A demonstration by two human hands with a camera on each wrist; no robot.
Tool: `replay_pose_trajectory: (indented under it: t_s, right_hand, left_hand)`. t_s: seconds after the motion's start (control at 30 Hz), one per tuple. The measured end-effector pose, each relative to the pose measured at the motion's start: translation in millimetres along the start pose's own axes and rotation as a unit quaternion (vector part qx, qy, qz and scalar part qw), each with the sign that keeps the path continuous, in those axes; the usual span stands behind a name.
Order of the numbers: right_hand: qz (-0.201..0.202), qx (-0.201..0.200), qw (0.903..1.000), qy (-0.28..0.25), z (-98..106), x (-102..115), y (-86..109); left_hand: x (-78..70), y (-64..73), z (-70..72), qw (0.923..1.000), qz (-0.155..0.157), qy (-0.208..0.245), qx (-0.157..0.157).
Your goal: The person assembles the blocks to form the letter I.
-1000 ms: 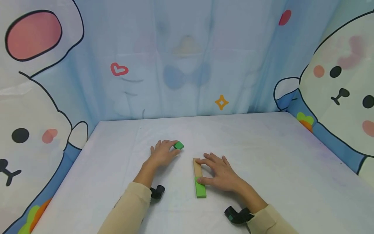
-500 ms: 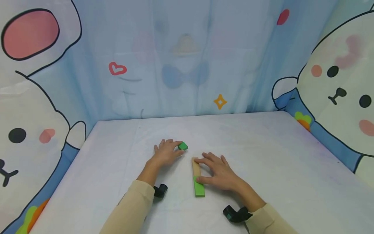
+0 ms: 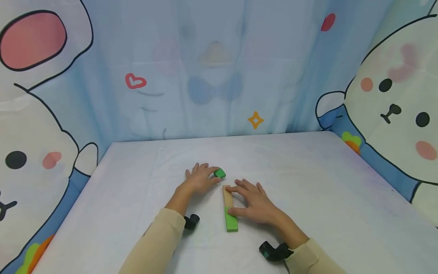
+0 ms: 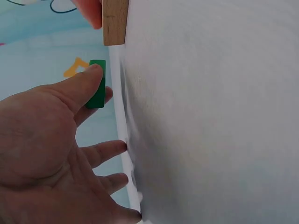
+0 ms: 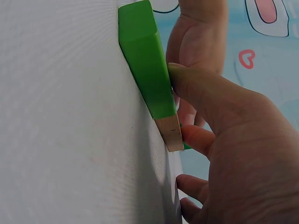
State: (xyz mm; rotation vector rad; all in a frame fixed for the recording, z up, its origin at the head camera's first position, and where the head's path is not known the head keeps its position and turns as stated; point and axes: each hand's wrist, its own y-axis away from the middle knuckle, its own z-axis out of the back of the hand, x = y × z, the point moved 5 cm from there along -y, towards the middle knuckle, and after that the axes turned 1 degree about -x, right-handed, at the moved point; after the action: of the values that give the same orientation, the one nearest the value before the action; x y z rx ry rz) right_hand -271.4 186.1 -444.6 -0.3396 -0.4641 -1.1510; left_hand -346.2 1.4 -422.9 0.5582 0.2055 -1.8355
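Observation:
My left hand [image 3: 200,180] pinches a small dark green block [image 3: 219,173] between thumb and index finger, its other fingers spread towards the cloth. In the left wrist view the thumb lies across that green block [image 4: 96,86]. On the white table a plain wooden block [image 3: 228,199] and a light green block [image 3: 231,223] lie end to end in a straight line. My right hand [image 3: 258,201] touches both: the thumb rests on the light green block [image 5: 145,60], the index finger on the wooden block [image 5: 169,133]. The dark green block is a short way beyond the wooden block's far end.
A white cloth covers the table [image 3: 308,171]. Black wrist cameras [image 3: 192,222] sit at both sleeves, low over the cloth. Behind the table's far edge hangs a blue curtain [image 3: 212,95] printed with cartoon animals.
My left hand has moved to the right with the dark green block, closer to the wooden block's far end. The right hand stays in place on the two blocks.

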Motion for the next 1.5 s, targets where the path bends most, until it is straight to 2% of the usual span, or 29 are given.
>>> replay_pose_trajectory:
  t_s: [0.3,0.53,0.97,1.13,1.5]
  right_hand:
    - [-0.008,0.005,1.0,0.001,-1.1,0.5,-0.1]
    - [-0.001,0.003,1.0,0.0,0.6,0.6,0.9]
    - [-0.002,0.006,1.0,0.0,0.9,2.6,-0.2]
    - [0.001,0.009,1.0,-0.002,-1.8,3.5,-0.6]
    - [0.003,0.001,1.0,0.005,1.7,4.4,-0.4]
  left_hand:
    - [-7.3,-6.6,-3.4,0.9998,-0.017,-0.008,0.01]
    - [-13.4,-9.9,-3.4,0.9989,-0.031,-0.003,0.035]
    - [-10.6,-12.7,3.5,0.995,-0.057,-0.016,0.081]
    - [-6.8,-14.9,4.8,0.9938,-0.058,-0.022,0.093]
    - [-5.0,-24.0,6.3,0.9921,-0.073,-0.033,0.097]
